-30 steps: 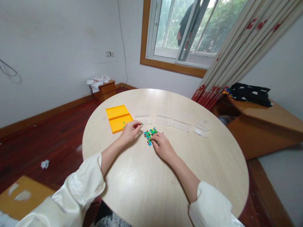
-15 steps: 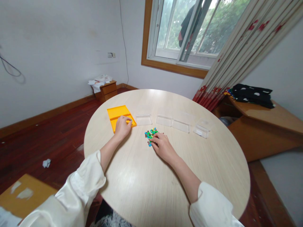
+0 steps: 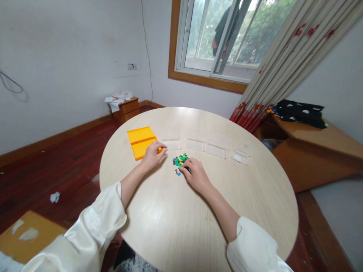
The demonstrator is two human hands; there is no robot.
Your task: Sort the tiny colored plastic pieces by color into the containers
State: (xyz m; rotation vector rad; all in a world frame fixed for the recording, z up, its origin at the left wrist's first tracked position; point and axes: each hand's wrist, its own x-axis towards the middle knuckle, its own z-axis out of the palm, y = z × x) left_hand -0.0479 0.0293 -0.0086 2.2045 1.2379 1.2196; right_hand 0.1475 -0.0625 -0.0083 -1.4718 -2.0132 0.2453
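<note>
1. Left hand (image 3: 153,155) is just beside the open yellow case (image 3: 142,142), thumb and fingers close together; can't tell if they're pinching anything.
2. Right hand (image 3: 196,173) is at the edge of the colorful little bricks (image 3: 180,160), fingers curled, grip unclear.
3. Those bricks sit piled on the round table (image 3: 170,211).

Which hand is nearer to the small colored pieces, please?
Right. The right hand is at the pile of small pieces; the left hand is beside the yellow case.
</note>
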